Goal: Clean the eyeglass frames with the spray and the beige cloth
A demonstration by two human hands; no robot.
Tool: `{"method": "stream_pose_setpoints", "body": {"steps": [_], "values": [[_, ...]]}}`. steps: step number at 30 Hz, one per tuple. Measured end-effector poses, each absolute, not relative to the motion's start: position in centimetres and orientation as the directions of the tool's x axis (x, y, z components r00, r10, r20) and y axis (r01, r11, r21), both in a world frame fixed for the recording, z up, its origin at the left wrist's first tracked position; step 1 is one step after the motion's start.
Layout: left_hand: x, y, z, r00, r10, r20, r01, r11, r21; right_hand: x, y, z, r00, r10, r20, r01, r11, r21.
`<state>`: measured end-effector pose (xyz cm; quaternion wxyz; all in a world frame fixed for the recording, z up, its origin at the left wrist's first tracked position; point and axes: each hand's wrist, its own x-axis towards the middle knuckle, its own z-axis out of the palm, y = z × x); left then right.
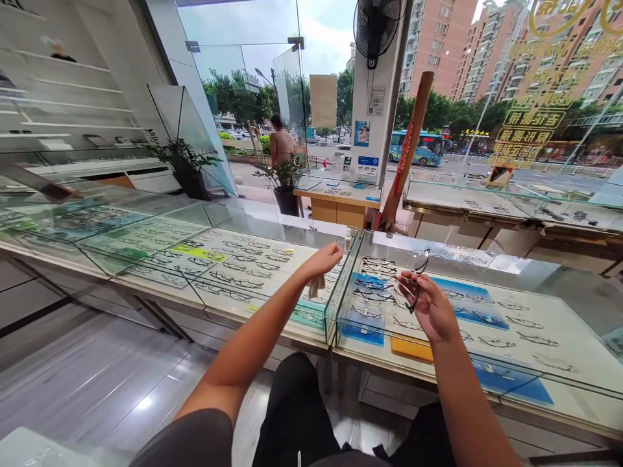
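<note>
My right hand (pixel 432 310) is closed around a pair of thin dark-rimmed eyeglasses (pixel 427 261), raised above the right glass display case (pixel 525 279). One round lens stands up above the fingers; part of the frame is behind them. Over the edge of the neighbouring case, my left hand (pixel 322 261) is closed in a fist. Beneath it hangs a small greyish-beige piece that looks like a cloth (pixel 317 287). Just beyond the left fingers, a small clear bottle (pixel 348 240) stands upright on the glass top.
Rows of eyeglasses (pixel 238 266) lie inside the cases, some on blue mats (pixel 363 332). An orange-yellow block (pixel 411 348) sits near the front. Potted plants (pixel 287 188), a wooden post (pixel 411 143) and another counter (pixel 338 194) stand beyond. Outside the doorway is a person (pixel 281 146).
</note>
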<state>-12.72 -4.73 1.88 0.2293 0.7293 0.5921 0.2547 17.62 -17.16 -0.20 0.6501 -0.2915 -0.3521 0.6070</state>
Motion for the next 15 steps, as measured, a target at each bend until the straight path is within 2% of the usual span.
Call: {"method": "stream_pose_setpoints", "body": {"steps": [5,10,15], "values": [[-16.6,-0.9,-2.9,-0.068,0.998,-0.016,0.831,0.066,0.552,18.6,-17.6,0.0,0.007,0.991,0.131,-0.555,0.113,-0.824],[-17.8,1.1,-6.0,-0.135,0.990,-0.045,0.857,0.139,0.495,18.9,-17.9,0.6,0.020,0.990,0.141,-0.539,0.129,-0.832],[-16.7,3.0,-7.0,-0.227,0.973,0.034,0.864,0.185,0.468,19.4,-18.1,0.8,0.043,0.990,0.131,-0.532,0.134,-0.836]]}}
